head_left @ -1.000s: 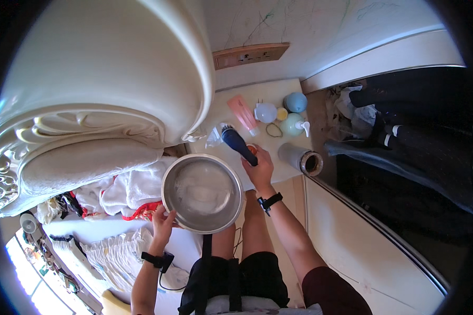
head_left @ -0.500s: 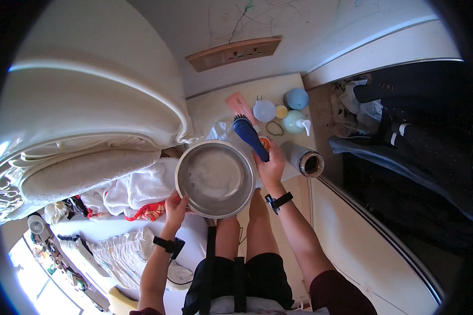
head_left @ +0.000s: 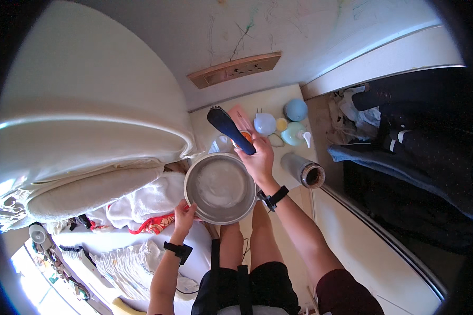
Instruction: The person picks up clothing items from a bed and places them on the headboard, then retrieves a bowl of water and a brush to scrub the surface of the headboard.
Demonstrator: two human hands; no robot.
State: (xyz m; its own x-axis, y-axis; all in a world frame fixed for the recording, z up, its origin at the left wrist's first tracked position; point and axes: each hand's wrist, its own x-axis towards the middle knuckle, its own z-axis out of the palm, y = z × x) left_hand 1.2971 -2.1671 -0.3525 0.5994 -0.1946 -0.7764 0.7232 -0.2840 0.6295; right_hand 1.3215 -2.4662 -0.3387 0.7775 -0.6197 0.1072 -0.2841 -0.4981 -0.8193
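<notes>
A round stainless steel basin (head_left: pixel 220 188) with some whitish liquid in its bottom is held over my knees. At its lower left rim, my left hand (head_left: pixel 184 216) is closed on the edge. My right hand (head_left: pixel 258 160) grips the handle end of a dark blue hairbrush (head_left: pixel 227 127), above the basin's upper right rim. The brush's bristled head points up and left, over the tabletop. Part of an orange round thing (head_left: pixel 246 137) shows behind the brush and fingers. Beside my right hand stands a grey cylindrical flask (head_left: pixel 295 165) with its mouth uncovered.
On the cream bedside cabinet (head_left: pixel 205 118) are a pink tube (head_left: pixel 238 115), a white plug-in charger (head_left: pixel 265 124), a blue round container (head_left: pixel 296 109) and a pale green pump bottle (head_left: pixel 293 134). The padded bed headboard (head_left: pixel 105 79) rises at left; dark clothes (head_left: pixel 404 168) fill an open wardrobe at right.
My right hand has moved left with the hairbrush, whose head now tilts further left. The basin sits slightly lower and to the right in view, with my left hand still on its rim.
</notes>
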